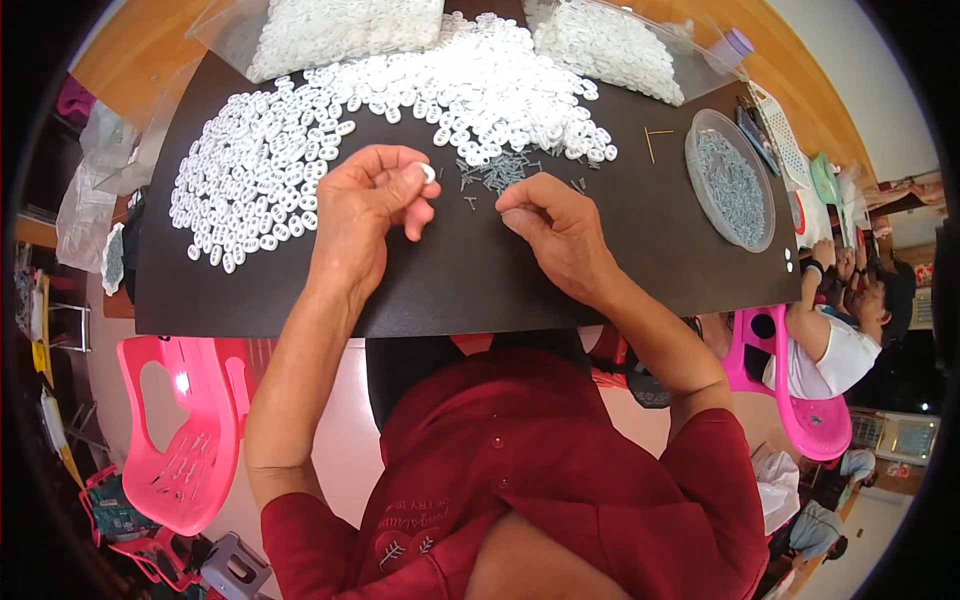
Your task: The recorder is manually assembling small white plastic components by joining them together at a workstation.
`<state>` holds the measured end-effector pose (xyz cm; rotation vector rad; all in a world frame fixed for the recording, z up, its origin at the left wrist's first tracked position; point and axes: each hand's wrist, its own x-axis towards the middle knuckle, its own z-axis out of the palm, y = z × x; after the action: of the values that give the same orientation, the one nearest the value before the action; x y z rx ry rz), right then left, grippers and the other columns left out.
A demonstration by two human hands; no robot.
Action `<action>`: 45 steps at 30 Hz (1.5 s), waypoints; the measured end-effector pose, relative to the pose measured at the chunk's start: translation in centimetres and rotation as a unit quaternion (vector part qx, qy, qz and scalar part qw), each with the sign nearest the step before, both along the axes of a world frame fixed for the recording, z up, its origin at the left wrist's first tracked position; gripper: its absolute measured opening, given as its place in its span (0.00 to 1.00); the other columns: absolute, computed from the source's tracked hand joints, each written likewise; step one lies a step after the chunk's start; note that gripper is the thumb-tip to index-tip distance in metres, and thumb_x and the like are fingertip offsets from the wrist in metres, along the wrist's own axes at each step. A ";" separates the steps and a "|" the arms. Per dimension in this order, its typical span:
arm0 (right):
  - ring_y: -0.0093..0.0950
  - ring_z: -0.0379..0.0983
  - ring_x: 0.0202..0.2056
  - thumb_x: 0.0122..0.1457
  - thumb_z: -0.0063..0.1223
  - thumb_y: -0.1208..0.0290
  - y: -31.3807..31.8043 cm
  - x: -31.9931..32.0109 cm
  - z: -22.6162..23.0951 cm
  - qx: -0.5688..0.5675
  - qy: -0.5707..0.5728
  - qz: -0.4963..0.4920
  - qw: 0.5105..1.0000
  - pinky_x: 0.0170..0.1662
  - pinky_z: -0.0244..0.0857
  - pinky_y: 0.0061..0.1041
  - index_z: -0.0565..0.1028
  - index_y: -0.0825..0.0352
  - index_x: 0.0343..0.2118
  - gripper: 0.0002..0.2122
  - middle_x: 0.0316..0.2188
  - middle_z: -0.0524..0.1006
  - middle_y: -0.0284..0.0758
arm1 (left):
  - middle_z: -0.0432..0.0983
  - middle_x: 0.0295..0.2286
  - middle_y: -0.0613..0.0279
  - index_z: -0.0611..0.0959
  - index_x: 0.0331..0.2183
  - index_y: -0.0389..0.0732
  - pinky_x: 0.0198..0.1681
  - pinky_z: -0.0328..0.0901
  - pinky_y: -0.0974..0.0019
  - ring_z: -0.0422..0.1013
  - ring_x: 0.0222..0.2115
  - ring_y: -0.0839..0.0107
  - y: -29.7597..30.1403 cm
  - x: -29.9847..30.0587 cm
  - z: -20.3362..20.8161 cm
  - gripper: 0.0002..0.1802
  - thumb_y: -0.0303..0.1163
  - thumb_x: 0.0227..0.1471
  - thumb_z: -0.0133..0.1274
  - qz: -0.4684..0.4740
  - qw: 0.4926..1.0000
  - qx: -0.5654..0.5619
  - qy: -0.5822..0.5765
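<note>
Between the thumb and fingertips of my left hand [362,205] is a small white oval plastic piece [429,173]. My right hand [565,235] is closed in a pinch just above the table, and whatever its fingertips hold is too small or hidden to make out. It is nearest to a small heap of grey screws [500,172] in the middle of the dark table [450,285]. Behind the screws spreads a big mound of plain white pieces [480,85]. Left of my left hand lies a wide pile of white ovals with two dark-looking holes [255,165].
Two clear bins, left [345,35] and right [610,50], hold more white pieces at the back. A round tub [692,165] of screws stands right, near pliers-like tools [755,140]. Pink chairs [185,430] flank the table; a co-worker [825,345] sits at the right.
</note>
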<state>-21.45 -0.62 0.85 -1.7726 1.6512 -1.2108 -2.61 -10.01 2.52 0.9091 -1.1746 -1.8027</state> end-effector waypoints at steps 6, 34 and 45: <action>0.23 0.68 0.30 0.52 0.52 0.82 0.0 0.3 0.1 0.030 -0.050 -0.003 0.998 0.35 0.62 0.20 0.73 0.68 0.31 0.04 0.27 0.72 0.32 | 0.76 0.24 0.56 0.77 0.34 0.32 0.18 0.62 0.76 0.69 0.18 0.77 1.0 0.3 -0.4 0.07 0.24 0.51 0.53 -0.020 1.000 0.007 -0.004; 0.24 0.69 0.27 0.50 0.53 0.86 1.0 -1.6 -0.8 -0.167 0.068 -0.083 0.980 0.29 0.62 0.19 0.75 0.69 0.31 0.06 0.27 0.72 0.34 | 0.77 0.23 0.52 0.82 0.32 0.37 0.28 0.65 0.67 0.73 0.23 0.65 -6.4 1.2 -1.2 0.08 0.24 0.46 0.52 0.122 0.764 -0.481 -0.413; 0.23 0.68 0.25 0.50 0.53 0.86 0.9 -1.5 -1.0 -0.191 0.065 -0.077 0.976 0.27 0.62 0.19 0.75 0.70 0.30 0.05 0.26 0.72 0.34 | 0.71 0.23 0.52 0.81 0.33 0.43 0.31 0.64 0.54 0.70 0.27 0.52 -9.0 -0.3 -2.4 0.17 0.17 0.38 0.47 0.099 0.672 -0.527 -0.510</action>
<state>-22.97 0.23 -0.15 -2.0146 1.7471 -1.6022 -2.95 -19.00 0.08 1.1812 -2.2718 -0.0318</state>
